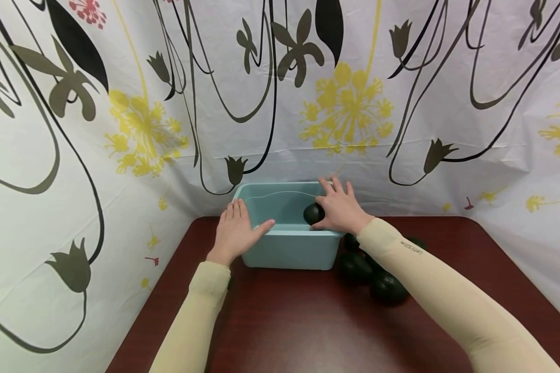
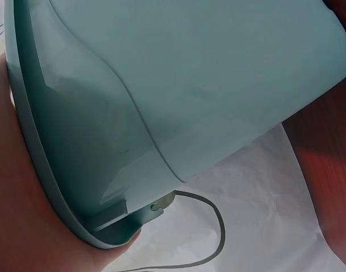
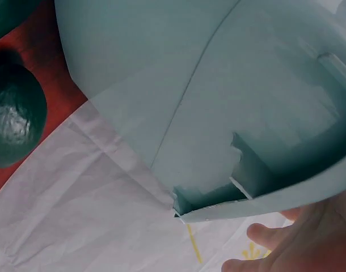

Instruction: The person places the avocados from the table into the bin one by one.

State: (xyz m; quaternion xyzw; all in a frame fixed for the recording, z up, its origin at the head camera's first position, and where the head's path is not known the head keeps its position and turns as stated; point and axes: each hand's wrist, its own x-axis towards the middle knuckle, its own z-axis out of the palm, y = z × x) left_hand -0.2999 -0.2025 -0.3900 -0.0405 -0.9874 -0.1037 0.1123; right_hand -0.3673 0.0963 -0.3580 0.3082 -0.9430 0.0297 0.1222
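A light blue-green plastic bin [image 1: 287,251] stands on the table. My left hand [image 1: 235,230] rests on its left end, fingers straight along the rim and thumb stretched out toward the front rim. At the right end of the bin, my right hand [image 1: 340,207] holds a dark green avocado [image 1: 312,213] between thumb and index finger, over the bin's inside. Its other fingers [image 3: 264,232] are spread beyond the rim. Partly under my right forearm lie several more avocados [image 1: 354,267] beside the bin. The bin's floor is hidden behind its front wall.
The bin stands near the far edge of a dark red-brown table [image 1: 284,321]. A white patterned curtain [image 1: 284,140] hangs close behind it and along the left side. One avocado [image 3: 14,116] shows near the bin's end wall in the right wrist view.
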